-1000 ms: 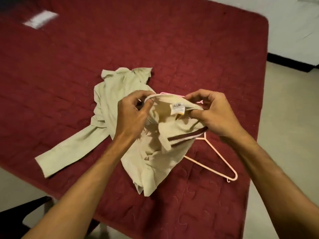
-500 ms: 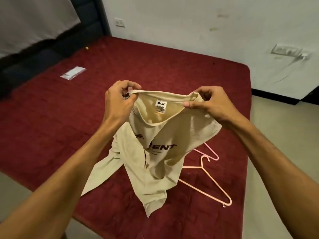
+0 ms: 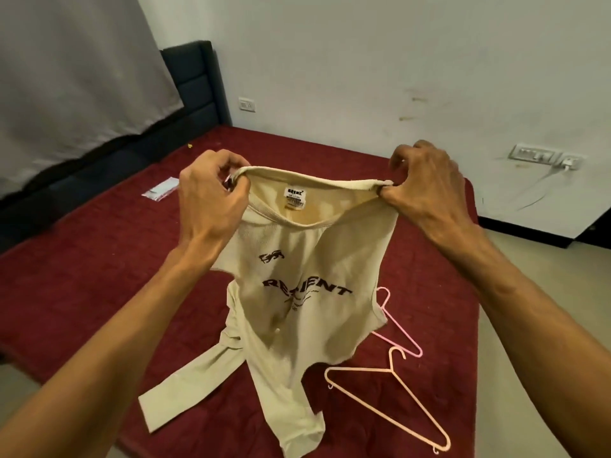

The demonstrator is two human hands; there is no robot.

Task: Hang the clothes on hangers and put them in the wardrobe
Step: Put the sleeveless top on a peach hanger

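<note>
both hands, left hand [image 3: 211,200] and right hand [image 3: 426,190], pinch the shirt [image 3: 307,292] collar stretched wide, likely to take a hanger [image 3: 390,401] lying on the bed [image 3: 99,259].

- My shirt [image 3: 307,312]: soft matt beige cloth, ribbed collar, black print.
- Bed cover [image 3: 99,259]: dark red quilted cloth, matt.
- Two hangers, peach [image 3: 393,408] and pink [image 3: 398,328]: thin smooth plastic.

Soft, moderately bright indoor light spreads evenly, casting faint shadows on the dark red quilted bed [image 3: 99,266] below the left hand [image 3: 211,200] and right hand [image 3: 426,190]. The cream printed cotton shirt [image 3: 307,259] between them looks slightly soft. Wide-angle distortion bows the white wall [image 3: 363,61] beyond.
</note>
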